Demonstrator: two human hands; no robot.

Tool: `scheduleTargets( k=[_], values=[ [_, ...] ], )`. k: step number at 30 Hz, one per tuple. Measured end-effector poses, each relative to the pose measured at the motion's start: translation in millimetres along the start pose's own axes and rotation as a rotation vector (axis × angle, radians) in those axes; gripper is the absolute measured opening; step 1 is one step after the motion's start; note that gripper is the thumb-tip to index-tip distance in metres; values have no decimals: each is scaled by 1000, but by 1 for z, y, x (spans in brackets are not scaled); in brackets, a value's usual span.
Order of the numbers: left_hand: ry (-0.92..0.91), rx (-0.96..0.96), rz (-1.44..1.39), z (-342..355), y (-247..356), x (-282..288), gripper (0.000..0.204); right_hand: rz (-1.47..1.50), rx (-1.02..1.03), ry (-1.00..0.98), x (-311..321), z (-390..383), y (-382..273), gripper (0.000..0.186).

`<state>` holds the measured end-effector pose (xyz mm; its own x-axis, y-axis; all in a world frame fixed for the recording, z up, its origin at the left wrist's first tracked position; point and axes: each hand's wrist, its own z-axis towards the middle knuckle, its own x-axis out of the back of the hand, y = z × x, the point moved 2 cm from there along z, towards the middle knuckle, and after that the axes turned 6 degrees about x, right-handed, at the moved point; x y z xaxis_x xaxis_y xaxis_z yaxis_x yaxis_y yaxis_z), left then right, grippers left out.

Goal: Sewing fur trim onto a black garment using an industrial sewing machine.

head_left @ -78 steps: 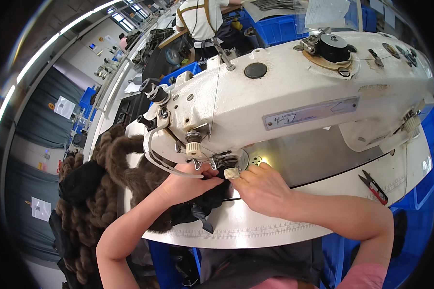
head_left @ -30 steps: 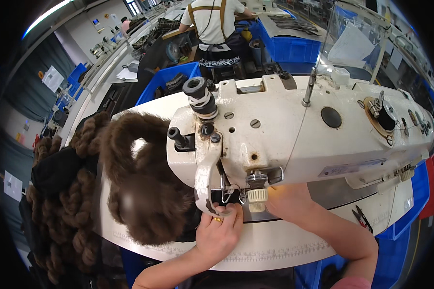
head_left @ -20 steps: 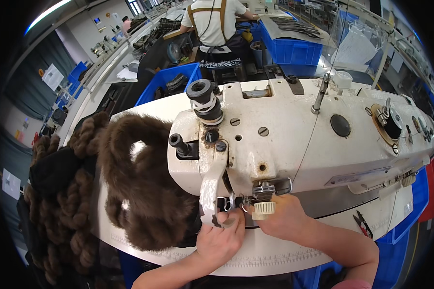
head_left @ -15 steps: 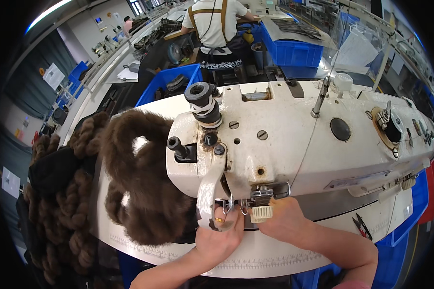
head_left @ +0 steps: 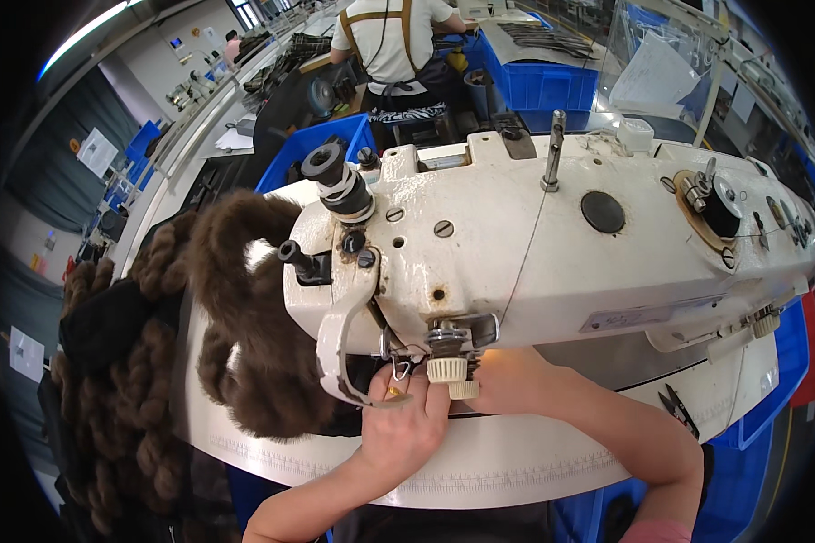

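Note:
A white sewing machine (head_left: 480, 253) spans the middle, its lifter lever (head_left: 342, 353) curving down at the left end. Below the needle area lies my left hand (head_left: 406, 433), a ring on one finger, fingers stretched forward over dark cloth (head_left: 358, 385). The machine head partly covers its fingertips. My right hand (head_left: 516, 385) sits just right of the cream tension knob (head_left: 446, 370), its fingers hidden behind the knob and machine head. Left of the needle, a thick brown fur piece (head_left: 276, 380) rests on the white table, apparently joined to the dark cloth.
More brown fur pieces (head_left: 136, 425) with black cloth hang at the left. Black-handled thread snips (head_left: 678, 412) lie on the white table (head_left: 480, 484) at the right. Blue bins (head_left: 761, 389) stand beside and beyond it. A person (head_left: 394, 45) works ahead, facing away.
My view has shifted, so the machine appears farther left and higher. My left hand's fingers now lie flatter and more spread beside the needle. My right hand stays near the tension knob.

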<state>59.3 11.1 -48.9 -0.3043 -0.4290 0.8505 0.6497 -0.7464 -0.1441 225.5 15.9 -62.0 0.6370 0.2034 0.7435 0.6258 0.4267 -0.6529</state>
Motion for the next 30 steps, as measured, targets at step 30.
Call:
scheduleTargets(
  k=[30],
  values=[
    [-615, -233, -391, 38, -62, 74, 46, -512, 336, 184, -19, -20, -16, 8]
  ],
)
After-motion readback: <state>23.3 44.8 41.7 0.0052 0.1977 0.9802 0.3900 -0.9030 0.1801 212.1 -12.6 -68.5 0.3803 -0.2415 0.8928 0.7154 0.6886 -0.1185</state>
